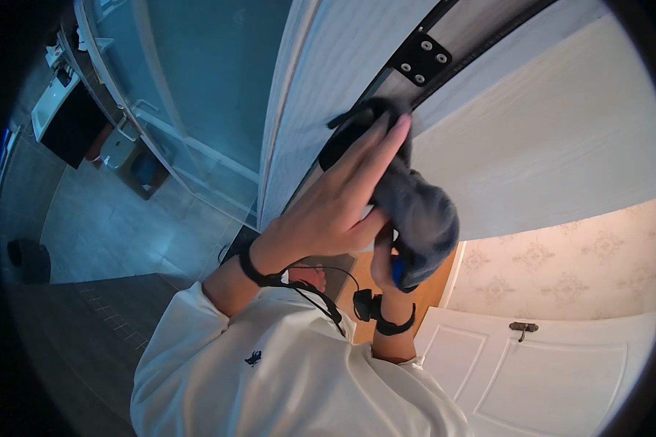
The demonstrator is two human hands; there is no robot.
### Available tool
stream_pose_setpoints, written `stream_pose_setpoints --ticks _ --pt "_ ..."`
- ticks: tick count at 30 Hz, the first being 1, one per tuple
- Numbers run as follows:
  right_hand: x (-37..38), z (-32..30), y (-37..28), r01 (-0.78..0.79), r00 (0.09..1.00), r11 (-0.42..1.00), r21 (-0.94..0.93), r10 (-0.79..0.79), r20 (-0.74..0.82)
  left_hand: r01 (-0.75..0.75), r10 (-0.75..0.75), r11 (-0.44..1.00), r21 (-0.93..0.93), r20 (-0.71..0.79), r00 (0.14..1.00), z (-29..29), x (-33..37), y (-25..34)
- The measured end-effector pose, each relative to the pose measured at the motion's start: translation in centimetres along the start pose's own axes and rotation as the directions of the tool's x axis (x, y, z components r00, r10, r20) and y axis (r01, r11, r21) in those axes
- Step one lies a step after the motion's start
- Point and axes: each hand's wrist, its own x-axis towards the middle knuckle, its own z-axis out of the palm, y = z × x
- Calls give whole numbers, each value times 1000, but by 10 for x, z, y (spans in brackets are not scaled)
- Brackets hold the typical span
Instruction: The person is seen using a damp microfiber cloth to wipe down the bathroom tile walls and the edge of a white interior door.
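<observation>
A dark grey cloth hangs bunched between my hands, its upper part against the dark edge of a door frame. My left hand lies on the upper part of the cloth with its fingers stretched out and its thumb spread away. Lower down, my right hand is closed on the hanging part of the cloth, which hides most of its fingers. Something blue shows beside the right palm; its kind I cannot make out. Each wrist wears a black band, and a thin cable runs from the left one.
Above my hands, a black metal plate with several screws sits on the frame. Left stands a glass shower enclosure, with a sink beyond. A white door with a dark handle is at the lower right, by patterned wallpaper.
</observation>
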Motion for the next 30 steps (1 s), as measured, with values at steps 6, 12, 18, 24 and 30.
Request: stream_pose_setpoints --ticks 6,12,18,24,30 --pt "-11 -3 26 -267 963 900 344 262 62 118 -118 993 5 -31 992 21 -11 -7" --pt "-38 1 48 -169 895 947 273 32 444 221 -225 974 54 60 973 27 -70 -35" --pt "-35 15 48 -48 888 925 376 -132 441 409 -425 904 122 166 890 39 -121 -53" --pt "4 19 32 174 925 887 429 -296 237 121 -148 979 165 160 976 20 -65 -23" --pt "33 12 10 232 973 955 184 -230 -34 29 -34 977 211 20 999 16 1 -10"
